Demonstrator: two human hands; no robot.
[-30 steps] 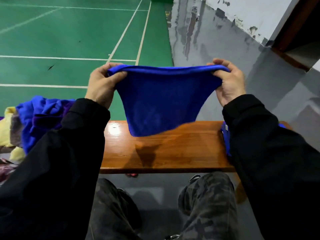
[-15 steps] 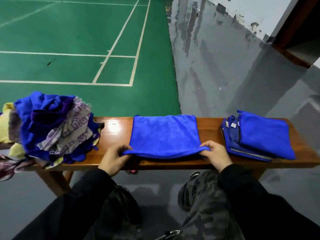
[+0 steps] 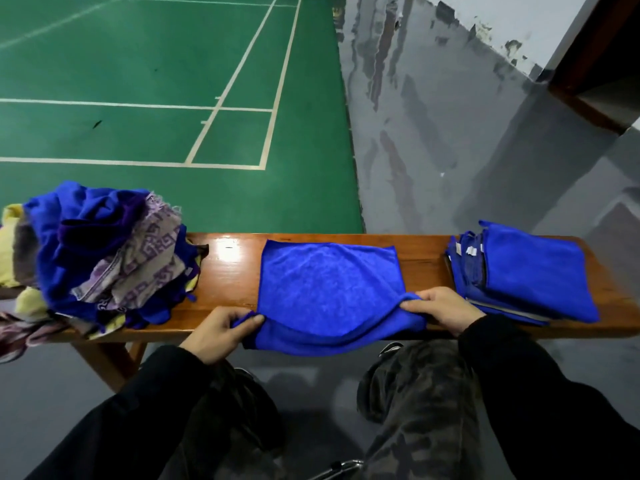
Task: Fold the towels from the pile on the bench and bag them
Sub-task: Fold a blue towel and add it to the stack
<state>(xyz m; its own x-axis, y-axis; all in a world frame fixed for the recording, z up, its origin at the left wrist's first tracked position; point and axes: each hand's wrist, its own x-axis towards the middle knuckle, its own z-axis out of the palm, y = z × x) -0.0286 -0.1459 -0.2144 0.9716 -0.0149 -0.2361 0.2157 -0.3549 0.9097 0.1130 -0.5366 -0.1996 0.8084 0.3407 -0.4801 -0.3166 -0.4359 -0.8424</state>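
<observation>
Your left hand [image 3: 221, 332] and right hand [image 3: 441, 308] pinch the blue towel's [image 3: 325, 285] near corners on the bench [image 3: 228, 271]

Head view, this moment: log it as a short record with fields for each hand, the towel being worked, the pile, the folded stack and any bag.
left hand: pinches near left corner of blue towel
right hand: pinches near right corner
blue towel: spread on bench, near edge hanging over the front
unfolded pile: bench's left end
folded stack: blue, bench's right end
bag: none visible
</observation>
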